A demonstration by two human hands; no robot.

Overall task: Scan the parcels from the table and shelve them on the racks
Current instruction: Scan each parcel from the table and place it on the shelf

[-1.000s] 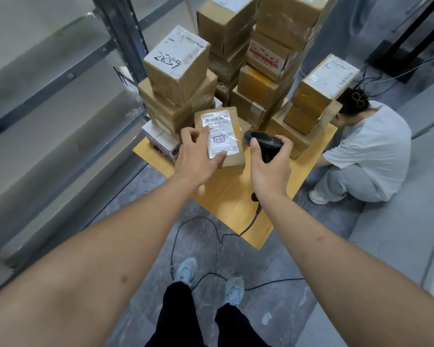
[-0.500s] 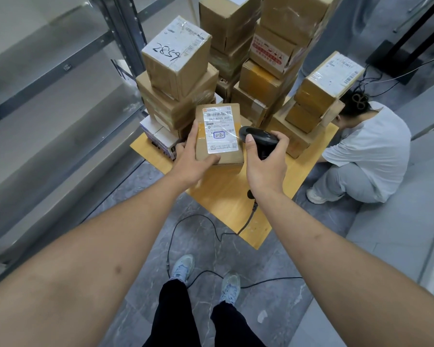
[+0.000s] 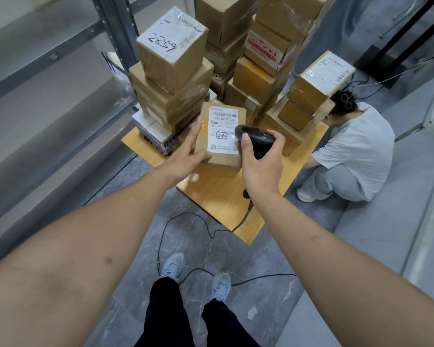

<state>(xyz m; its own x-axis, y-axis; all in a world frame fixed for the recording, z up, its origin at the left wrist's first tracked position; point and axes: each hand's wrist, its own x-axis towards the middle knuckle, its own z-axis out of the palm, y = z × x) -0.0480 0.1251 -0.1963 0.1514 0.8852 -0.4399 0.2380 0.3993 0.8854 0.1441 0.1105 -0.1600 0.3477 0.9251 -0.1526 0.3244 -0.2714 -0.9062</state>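
Racks of grey metal stand left of the wooden worktop, which carries stacked cardboard boxes. Beyond the worktop's right edge a person in a white shirt crouches. At the worktop's near side the parcel sits label up; the left hand holds its left edge, thumb on top. The right hand has its grip closed around the black scanner, just right of the label.

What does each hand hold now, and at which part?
The left hand holds the labelled parcel at its left side and near corner. The right hand grips the black scanner around its handle.
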